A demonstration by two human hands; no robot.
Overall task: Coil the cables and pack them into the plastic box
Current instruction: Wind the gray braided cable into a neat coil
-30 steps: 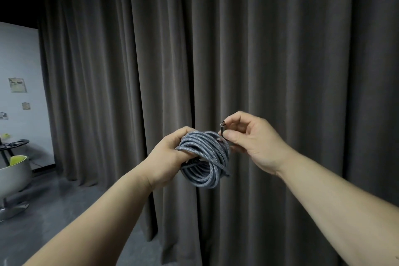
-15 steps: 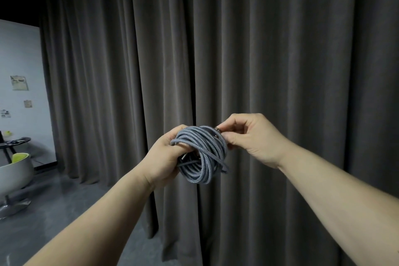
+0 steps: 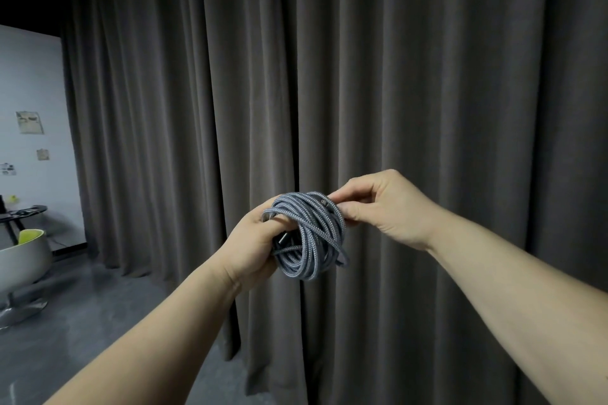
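Cable (image 3: 309, 237) is coiled, held in mid-air before the curtain (image 3: 427, 76). Left hand (image 3: 253, 246) grips the bundle; right hand (image 3: 385, 204) pinches its end at the top. Packing remains; no box visible.

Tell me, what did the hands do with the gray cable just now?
The right hand brought the cable's plug end down from above the gray cable coil and now pinches it against the top loops. The left hand went on gripping the coil, held up before the curtain.
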